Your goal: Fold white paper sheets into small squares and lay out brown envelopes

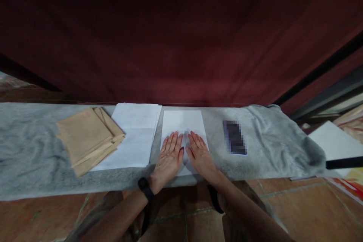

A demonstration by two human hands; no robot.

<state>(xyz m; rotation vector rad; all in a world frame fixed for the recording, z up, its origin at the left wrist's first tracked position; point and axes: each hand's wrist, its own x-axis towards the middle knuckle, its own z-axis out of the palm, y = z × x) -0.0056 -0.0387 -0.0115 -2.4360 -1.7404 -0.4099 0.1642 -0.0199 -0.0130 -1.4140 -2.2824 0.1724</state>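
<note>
Flat on a white sheet of paper [183, 119] rest both of my hands, side by side with a narrow gap between the thumbs. My left hand [169, 155] lies palm down on the sheet's left half, fingers stretched out and pointing away from me. On the right half, my right hand [200, 155] is also palm down with its fingers extended. Neither hand grips anything. To the left of the sheet lies a stack of white paper [136, 136], partly covered by a pile of brown envelopes [86, 132].
Everything lies on a long grey cloth [263, 147]. A dark, pixelated phone-like rectangle [235, 138] is to the right of my hands. Behind the cloth hangs a dark red fabric [181, 60]. White paper [330, 141] sits beyond the right end, and tiled floor [295, 196] shows in front.
</note>
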